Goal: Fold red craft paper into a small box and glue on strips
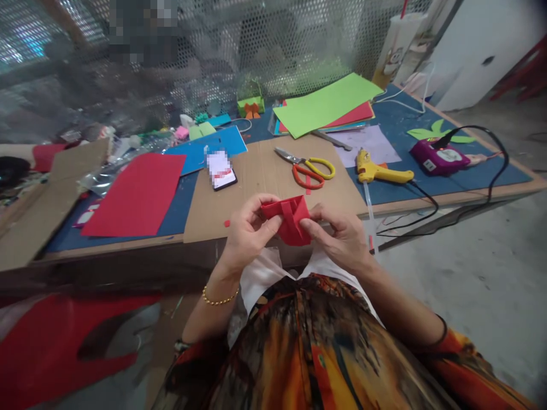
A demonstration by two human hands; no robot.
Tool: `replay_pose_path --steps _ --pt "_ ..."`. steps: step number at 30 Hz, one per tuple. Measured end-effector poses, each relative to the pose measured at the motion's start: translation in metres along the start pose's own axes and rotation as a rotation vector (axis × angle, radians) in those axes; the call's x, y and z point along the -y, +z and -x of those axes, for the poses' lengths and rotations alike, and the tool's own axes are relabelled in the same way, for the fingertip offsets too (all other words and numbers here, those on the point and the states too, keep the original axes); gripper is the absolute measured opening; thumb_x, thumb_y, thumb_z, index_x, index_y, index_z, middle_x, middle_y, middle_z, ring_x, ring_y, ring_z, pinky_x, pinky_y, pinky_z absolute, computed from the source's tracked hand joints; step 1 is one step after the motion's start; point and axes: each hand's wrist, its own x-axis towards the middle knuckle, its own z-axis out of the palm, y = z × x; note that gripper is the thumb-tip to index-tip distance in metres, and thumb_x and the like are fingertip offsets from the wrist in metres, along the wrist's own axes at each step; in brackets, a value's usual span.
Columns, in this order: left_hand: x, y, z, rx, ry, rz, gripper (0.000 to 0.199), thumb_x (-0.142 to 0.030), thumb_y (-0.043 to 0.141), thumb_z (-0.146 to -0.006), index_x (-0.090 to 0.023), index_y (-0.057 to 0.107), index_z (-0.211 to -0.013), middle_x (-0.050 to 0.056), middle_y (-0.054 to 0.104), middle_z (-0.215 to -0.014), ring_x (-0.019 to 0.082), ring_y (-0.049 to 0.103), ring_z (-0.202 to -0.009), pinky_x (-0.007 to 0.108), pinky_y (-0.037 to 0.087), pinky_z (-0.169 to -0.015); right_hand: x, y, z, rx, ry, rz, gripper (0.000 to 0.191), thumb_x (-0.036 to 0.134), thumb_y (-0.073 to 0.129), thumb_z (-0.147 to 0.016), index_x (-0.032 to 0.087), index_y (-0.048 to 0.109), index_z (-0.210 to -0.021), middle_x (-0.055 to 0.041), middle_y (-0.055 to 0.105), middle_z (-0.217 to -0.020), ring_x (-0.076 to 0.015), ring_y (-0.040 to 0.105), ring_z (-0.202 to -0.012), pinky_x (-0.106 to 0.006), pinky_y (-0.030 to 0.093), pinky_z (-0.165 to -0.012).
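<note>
A small folded red paper piece point(290, 225), shaped like a little box or pouch with a strip across its face, is held up between both hands near the table's front edge. My left hand point(252, 230) pinches its left side, thumb on the near face. On the other side, my right hand point(337, 233) grips the right edge between thumb and fingers. Just beyond lie scissors point(305, 167) with one yellow and one orange handle, on a cardboard sheet point(252, 199). A phone point(221, 169) with a lit screen rests on the cardboard to the left.
A yellow glue gun point(380, 171) with a clear stick lies right of the cardboard, near a purple power box point(440, 156) with black cables. Red sheet point(137, 193) sits left; green sheet point(329, 102) tops a stack behind. A tiny green bag point(251, 106) and drink cup point(397, 51) stand farther back.
</note>
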Motion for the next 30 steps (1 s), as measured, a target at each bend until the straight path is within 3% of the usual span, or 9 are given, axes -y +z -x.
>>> replay_pose_path --steps 5,9,11,14,17,21,24,27,30 --pt "0.006 0.008 0.009 -0.001 -0.115 0.158 0.034 -0.035 0.076 -0.090 -0.024 0.067 -0.121 0.004 0.074 -0.108 0.017 0.072 -0.091 0.027 0.061 -0.078 0.002 0.000 0.005 -0.044 -0.018 0.045 0.020 0.028 0.068 -0.101 0.022 0.068 -0.082 0.0032 0.072 -0.073 -0.0092 0.057 -0.057 -0.023 0.047 -0.059" --pt "0.018 0.025 0.015 -0.020 -0.193 0.295 0.066 -0.054 0.088 -0.082 -0.030 0.057 -0.135 0.006 0.072 -0.126 0.022 0.072 -0.112 0.032 0.061 -0.093 -0.002 0.006 0.008 -0.130 -0.068 0.161 0.019 0.028 0.066 -0.101 0.022 0.067 -0.082 0.0021 0.071 -0.072 -0.0111 0.057 -0.057 -0.025 0.047 -0.058" --pt "0.023 0.035 0.015 -0.060 -0.220 0.329 0.074 -0.057 0.093 -0.076 -0.030 0.057 -0.135 0.006 0.072 -0.129 0.023 0.071 -0.117 0.033 0.059 -0.099 -0.004 0.012 0.010 -0.192 -0.122 0.235 0.019 0.028 0.063 -0.102 0.023 0.066 -0.083 0.0006 0.070 -0.071 -0.0128 0.058 -0.060 -0.027 0.047 -0.059" --pt "0.026 0.042 0.012 -0.104 -0.278 0.417 0.071 -0.058 0.097 -0.071 -0.026 0.064 -0.124 0.007 0.074 -0.126 0.023 0.072 -0.113 0.033 0.060 -0.099 -0.002 0.019 0.016 -0.220 -0.192 0.357 0.021 0.027 0.057 -0.104 0.022 0.064 -0.085 -0.0025 0.069 -0.073 -0.0149 0.059 -0.064 -0.029 0.047 -0.060" --pt "0.024 0.037 0.007 -0.051 -0.351 0.504 0.069 -0.053 0.101 -0.065 -0.024 0.068 -0.119 0.007 0.076 -0.120 0.022 0.074 -0.105 0.033 0.061 -0.095 0.005 0.013 0.022 -0.125 -0.267 0.453 0.022 0.027 0.054 -0.107 0.021 0.066 -0.089 -0.0060 0.071 -0.077 -0.0173 0.061 -0.067 -0.033 0.048 -0.063" --pt "0.017 0.021 0.002 0.115 -0.455 0.609 0.068 -0.043 0.103 -0.067 -0.022 0.069 -0.122 0.002 0.074 -0.097 0.014 0.070 -0.080 0.027 0.058 -0.077 0.014 -0.014 0.019 -0.066 -0.278 0.362 0.017 0.026 0.054 -0.108 0.020 0.070 -0.106 -0.0076 0.075 -0.090 -0.0188 0.069 -0.078 -0.033 0.055 -0.070" --pt "0.015 0.015 0.004 0.260 -0.534 0.697 0.069 -0.042 0.101 -0.068 -0.021 0.069 -0.126 -0.001 0.066 -0.081 0.011 0.061 -0.065 0.026 0.052 -0.064 0.014 -0.035 0.003 -0.027 -0.241 0.328 0.024 0.028 0.061 -0.105 0.023 0.069 -0.127 -0.0108 0.076 -0.114 -0.0230 0.074 -0.102 -0.039 0.061 -0.088" --pt "0.017 0.018 0.012 0.412 -0.591 0.700 0.064 -0.051 0.097 -0.068 -0.021 0.071 -0.118 -0.001 0.060 -0.073 0.011 0.054 -0.056 0.030 0.048 -0.057 0.009 -0.045 -0.015 0.217 -0.261 0.277 0.042 0.038 0.065 -0.104 0.024 0.063 -0.143 -0.0152 0.067 -0.143 -0.0304 0.062 -0.137 -0.052 0.053 -0.114" --pt "0.024 0.024 0.020 0.463 -0.582 0.660 0.053 -0.060 0.091 -0.071 -0.021 0.070 -0.101 0.000 0.059 -0.071 0.011 0.050 -0.050 0.032 0.046 -0.052 0.002 -0.043 -0.025 0.455 -0.267 0.124 0.031 0.038 0.061 -0.106 0.022 0.068 -0.132 -0.0115 0.074 -0.128 -0.0255 0.068 -0.125 -0.046 0.056 -0.107"
